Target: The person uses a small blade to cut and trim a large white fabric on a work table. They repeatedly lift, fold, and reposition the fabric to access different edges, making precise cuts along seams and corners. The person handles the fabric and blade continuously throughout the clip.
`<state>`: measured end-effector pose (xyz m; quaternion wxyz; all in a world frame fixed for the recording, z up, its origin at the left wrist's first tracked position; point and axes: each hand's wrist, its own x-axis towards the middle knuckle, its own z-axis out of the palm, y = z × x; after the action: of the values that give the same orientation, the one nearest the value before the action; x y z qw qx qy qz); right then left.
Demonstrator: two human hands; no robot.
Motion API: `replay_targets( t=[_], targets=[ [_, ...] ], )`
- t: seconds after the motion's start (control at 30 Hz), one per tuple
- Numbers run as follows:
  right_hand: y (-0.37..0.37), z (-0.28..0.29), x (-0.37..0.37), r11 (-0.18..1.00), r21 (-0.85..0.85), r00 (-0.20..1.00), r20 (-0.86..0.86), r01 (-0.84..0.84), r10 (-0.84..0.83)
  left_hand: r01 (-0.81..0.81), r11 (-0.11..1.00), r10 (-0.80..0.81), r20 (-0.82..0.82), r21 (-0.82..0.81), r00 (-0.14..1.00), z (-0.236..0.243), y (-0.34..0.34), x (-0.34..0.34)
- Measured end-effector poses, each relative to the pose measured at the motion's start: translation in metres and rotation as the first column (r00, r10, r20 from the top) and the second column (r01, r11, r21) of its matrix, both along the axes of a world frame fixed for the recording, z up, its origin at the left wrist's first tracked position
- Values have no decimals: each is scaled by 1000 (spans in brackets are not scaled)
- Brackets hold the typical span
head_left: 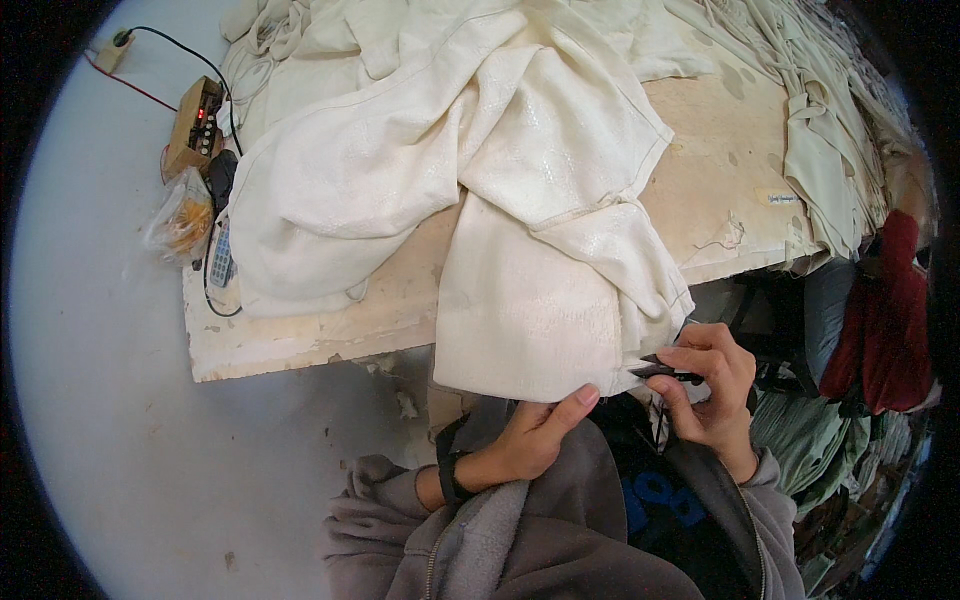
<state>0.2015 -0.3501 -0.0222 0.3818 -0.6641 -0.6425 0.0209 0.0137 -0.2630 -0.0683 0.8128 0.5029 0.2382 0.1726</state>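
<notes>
A large piece of cream-white fabric (pixel 530 290) is bunched over the table and hangs past its front edge toward me. My left hand (pixel 535 435) grips the lower hem, thumb on top and the other fingers hidden beneath the cloth. In my right hand (pixel 708 385) is a small pair of black thread snips (pixel 672 373), held between thumb and fingers. Their pointed blades face left, at the fabric's lower right corner. Whether the blades touch the cloth or a thread I cannot tell.
The worn wooden table (pixel 290 345) carries more cream cloth (pixel 825 150) at its far side and right. On the left edge sit a small box with a red display (pixel 195 125), a plastic bag (pixel 185 215), a remote control (pixel 221 255) and cables. Dark red cloth (pixel 888 310) hangs at right.
</notes>
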Motion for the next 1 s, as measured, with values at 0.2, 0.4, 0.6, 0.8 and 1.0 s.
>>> replay_targets(
  t=[0.2, 0.4, 0.6, 0.8, 1.0],
  targets=[
    [3, -4, -6, 999, 14, 998, 38, -45, 44, 24, 1000, -24, -5, 9, 1000, 1, -2, 2],
    [3, -6, -5, 1000, 6, 998, 61, -30, 30, 10, 1000, -11, 17, 27, 1000, 0, 0, 2],
    [-6, -15, 0, 953, 299, 997, -43, -55, 71, -18, 999, 17, 45, 34, 999, -2, -3, 0],
    [-17, -23, 8, 862, 326, 697, -716, 387, -42, -32, 989, 32, -4, -141, 999, -10, -5, -3],
    [-15, -38, -4, 996, 45, 940, -329, -76, 87, 40, 994, -49, -88, -105, 995, -13, -6, 3]
  ],
)
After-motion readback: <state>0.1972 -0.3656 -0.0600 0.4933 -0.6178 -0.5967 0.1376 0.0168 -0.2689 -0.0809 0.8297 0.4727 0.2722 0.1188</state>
